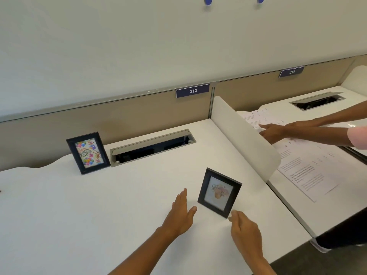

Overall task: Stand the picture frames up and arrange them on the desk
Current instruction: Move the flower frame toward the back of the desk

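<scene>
Where the white desk (pixel 99 205) fills most of the view, we see these things:

Flower frame (pixel 219 193): a black picture frame with a potted-flower print, standing upright near the desk's near right part, turned slightly to the left.

Birthday frame (pixel 88 153): a 2nd black frame with a balloon "Happy Birthday" card, standing upright at the far left of the desk, just left of the cable tray (pixel 153 146).

Left hand (pixel 181 213): flat and open, fingers straight and together, thumb out; it sits just left of the flower frame and holds nothing. We cannot tell whether it rests on the desk.

Right hand (pixel 245 228): loosely curled, empty, its fingertips right by the frame's near right corner; we cannot tell whether they touch it.

Divider (pixel 244 135): a white curved panel at the desk's right edge.

Labels: 212 (pixel 192 90) on the far partition, 213 (pixel 291 72) farther right.

Neighbouring desk (pixel 290 199): printed sheets (pixel 303 167) lie on it, and another person's hand (pixel 273 132) reaches over them from the right.
</scene>
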The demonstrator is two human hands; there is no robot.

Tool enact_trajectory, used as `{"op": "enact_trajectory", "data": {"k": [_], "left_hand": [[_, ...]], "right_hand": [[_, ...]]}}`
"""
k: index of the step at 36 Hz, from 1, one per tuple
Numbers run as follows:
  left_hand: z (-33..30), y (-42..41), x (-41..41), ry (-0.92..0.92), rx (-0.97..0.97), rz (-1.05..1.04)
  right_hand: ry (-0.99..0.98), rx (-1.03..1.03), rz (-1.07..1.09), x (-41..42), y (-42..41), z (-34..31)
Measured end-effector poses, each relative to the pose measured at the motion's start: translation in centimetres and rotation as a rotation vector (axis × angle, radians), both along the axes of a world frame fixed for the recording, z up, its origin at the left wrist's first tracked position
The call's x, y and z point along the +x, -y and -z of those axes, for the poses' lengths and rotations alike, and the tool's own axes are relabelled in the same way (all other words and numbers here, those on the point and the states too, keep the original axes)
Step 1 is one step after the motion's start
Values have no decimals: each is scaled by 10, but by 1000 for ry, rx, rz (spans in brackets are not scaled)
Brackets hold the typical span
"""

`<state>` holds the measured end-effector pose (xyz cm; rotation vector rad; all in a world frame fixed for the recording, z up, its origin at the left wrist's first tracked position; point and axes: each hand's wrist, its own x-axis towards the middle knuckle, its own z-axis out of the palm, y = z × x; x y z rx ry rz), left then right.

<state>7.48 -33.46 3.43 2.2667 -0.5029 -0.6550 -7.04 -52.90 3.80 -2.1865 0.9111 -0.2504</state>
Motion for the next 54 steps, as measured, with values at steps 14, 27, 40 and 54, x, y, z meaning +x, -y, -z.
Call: {"op": "enact_trajectory", "data": {"k": [14,27,40,54], "left_hand": [[-35,47,47,-61,-126,-30],[-45,66,66,-45,-156,65],[-43,77,89,-4,-194,-27],[-79,108,208,42,-249,-115]], "right_hand": [[224,659,167,55,34,-25],[264,937,181,79,37,-33],[286,952,178,105,45,-39],[342,908,172,254,95,-64]]}}
